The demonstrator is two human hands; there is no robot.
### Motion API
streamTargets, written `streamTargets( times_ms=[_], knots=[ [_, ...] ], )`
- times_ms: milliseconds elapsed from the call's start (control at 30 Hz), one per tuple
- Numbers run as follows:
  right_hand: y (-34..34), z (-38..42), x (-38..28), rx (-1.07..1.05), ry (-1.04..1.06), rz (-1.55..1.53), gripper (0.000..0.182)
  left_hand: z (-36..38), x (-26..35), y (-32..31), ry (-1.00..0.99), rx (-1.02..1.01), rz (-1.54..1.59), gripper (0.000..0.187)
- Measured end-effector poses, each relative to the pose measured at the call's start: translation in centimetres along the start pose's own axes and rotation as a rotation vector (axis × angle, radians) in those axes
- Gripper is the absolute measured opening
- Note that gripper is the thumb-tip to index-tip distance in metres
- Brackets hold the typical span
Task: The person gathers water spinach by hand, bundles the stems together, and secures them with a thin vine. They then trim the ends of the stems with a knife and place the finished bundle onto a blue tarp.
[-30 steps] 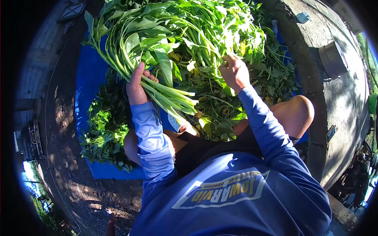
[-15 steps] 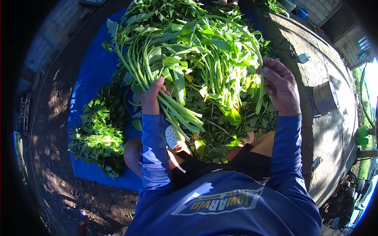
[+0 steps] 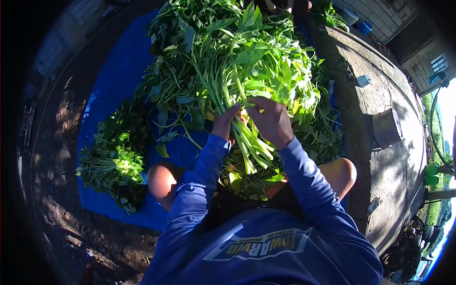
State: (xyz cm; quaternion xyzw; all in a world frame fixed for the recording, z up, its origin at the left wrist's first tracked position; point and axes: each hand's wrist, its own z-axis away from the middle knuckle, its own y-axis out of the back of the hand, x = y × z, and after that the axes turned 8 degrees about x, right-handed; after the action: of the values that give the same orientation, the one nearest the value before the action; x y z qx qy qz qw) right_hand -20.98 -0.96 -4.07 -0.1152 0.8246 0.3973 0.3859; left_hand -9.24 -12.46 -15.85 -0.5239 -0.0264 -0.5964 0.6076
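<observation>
My left hand is wrapped round a bunch of water spinach, its cut stems pointing down toward my lap and its leaves spreading upward. Against the right side of the bunch, my right hand has its fingers closed on a water spinach stem at the level of my left thumb; the fingertips are partly hidden. Behind both hands lies a large heap of loose water spinach, with long stems and green leaves.
A smaller pile of greens rests at the left on a blue tarp. Another person's hands show at the far edge of the heap. To the right, a round container stands on a concrete ledge.
My right hand has come in from the right with a stem and now meets the bunch. My left hand has moved right and slightly down with the bunch.
</observation>
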Motion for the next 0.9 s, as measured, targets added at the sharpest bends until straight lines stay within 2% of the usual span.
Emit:
streamTargets(
  times_ms=[33, 67, 167, 200, 300, 333, 367, 433, 467, 500, 567, 600, 633, 667, 767, 800, 833, 900],
  knots=[
    [-1.7, 1.7, 1.5, -0.074, -0.014, -0.039, 0.033, -0.7, -0.6, 0.8, 0.099, -0.04, 0.038, 0.03],
    [-2.4, 3.0, 2.0, -0.063, -0.044, -0.03, 0.033, -0.9, -1.4, 1.3, 0.08, -0.098, 0.118, 0.035],
    [-2.8, 4.2, 2.6, -0.072, -0.115, -0.066, 0.031, -1.6, -2.7, 2.7, 0.129, -0.198, 0.023, 0.046],
    [-3.0, 4.3, 3.2, -0.059, -0.097, -0.078, 0.031, -1.2, -2.5, 2.4, 0.103, -0.183, 0.028, 0.053],
    [-4.1, 5.1, 4.4, -0.072, -0.085, -0.102, 0.03, 0.3, -2.4, 1.2, 0.1, -0.039, 0.286, 0.059],
    [-4.5, 5.2, 4.2, -0.098, -0.091, -0.106, 0.031, -0.1, -3.4, 1.1, -0.084, 0.061, 0.23, 0.058],
    [-4.7, 5.4, 4.1, -0.123, -0.099, -0.108, 0.031, -0.7, -4.0, 1.4, -0.062, 0.119, 0.087, 0.055],
    [-4.9, 5.8, 4.0, -0.153, 0.099, -0.14, 0.029, -0.7, -3.3, 2.4, -0.029, 0.24, -0.209, 0.048],
    [-4.0, 5.8, 3.9, -0.133, -0.005, -0.193, 0.025, -2.1, -4.1, 4.1, -0.194, 0.266, -0.312, 0.037],
    [-2.6, 5.0, 3.3, -0.11, -0.102, -0.25, 0.022, -0.4, -2.1, 3.9, -0.149, 0.076, -0.238, 0.039],
    [-2.6, 3.9, 9.7, 0.362, -0.221, -0.09, 0.017, -0.1, 0.4, 3.0, -0.299, 0.283, -0.454, 0.036],
    [-1.8, 3.0, 13.3, 0.491, -0.338, 0.008, 0.016, 0.8, 1.3, 2.0, -0.197, 0.247, -0.302, 0.033],
    [-1.5, 2.1, 17.0, 0.633, -0.252, 0.156, 0.015, 1.9, 2.2, 1.0, -0.092, 0.21, -0.152, 0.029],
    [-0.1, 1.2, 17.3, 0.598, -0.31, 0.128, 0.014, 2.6, 2.6, 0.0, -0.119, 0.22, -0.173, 0.022],
    [-0.4, -3.0, 19.7, 0.478, -0.477, -0.087, 0.028, 1.4, 1.2, 0.5, -0.102, 0.166, -0.102, 0.023],
    [-0.3, -3.9, 19.1, 0.467, -0.489, 0.024, 0.037, 1.8, 1.3, -0.1, -0.133, 0.204, -0.157, 0.023],
    [-0.1, -4.5, 18.2, 0.441, -0.485, 0.065, 0.04, 2.2, 1.3, -0.9, -0.166, 0.242, -0.211, 0.024],
    [0.4, -5.0, 17.8, 0.368, -0.317, 0.102, 0.044, 1.8, 1.3, -0.4, -0.159, 0.227, -0.234, 0.023]
  ],
)
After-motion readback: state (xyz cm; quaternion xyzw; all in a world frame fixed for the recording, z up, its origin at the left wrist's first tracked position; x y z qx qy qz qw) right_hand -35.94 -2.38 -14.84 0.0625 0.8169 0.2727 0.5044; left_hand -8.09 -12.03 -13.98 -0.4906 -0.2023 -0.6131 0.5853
